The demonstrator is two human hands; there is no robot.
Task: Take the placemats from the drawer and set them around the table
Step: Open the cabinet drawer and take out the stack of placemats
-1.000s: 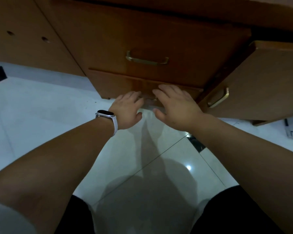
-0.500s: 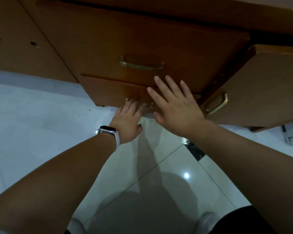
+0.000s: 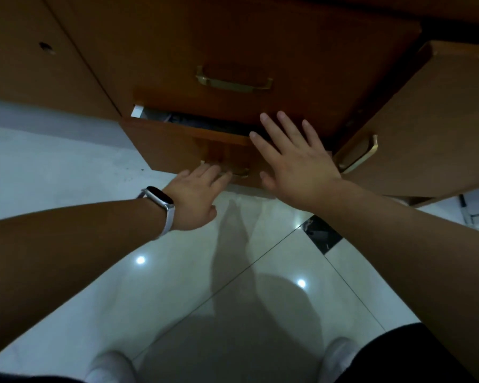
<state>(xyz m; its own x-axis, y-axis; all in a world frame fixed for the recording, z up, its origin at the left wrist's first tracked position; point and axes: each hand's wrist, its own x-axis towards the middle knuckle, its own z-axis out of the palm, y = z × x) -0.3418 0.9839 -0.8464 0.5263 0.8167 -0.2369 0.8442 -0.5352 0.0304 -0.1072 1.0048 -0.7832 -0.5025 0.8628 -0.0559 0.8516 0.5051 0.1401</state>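
The lower drawer (image 3: 188, 142), shut a second ago, is now drawn partly out, and a dark gap is exposed along its top edge. The brass handle (image 3: 234, 172) is hooked by the fingers of the left hand (image 3: 195, 194), curled under it. The right hand (image 3: 293, 161) has been lifted off the handle and is spread flat and empty, fingers over the gap at the drawer's right end. Access to the placemats is thus begun, though not enough for a reach inside. Something dark and flat (image 3: 205, 124) is glimpsed in the gap, its long axis seemingly left to right; whether it is placemats cannot be told.
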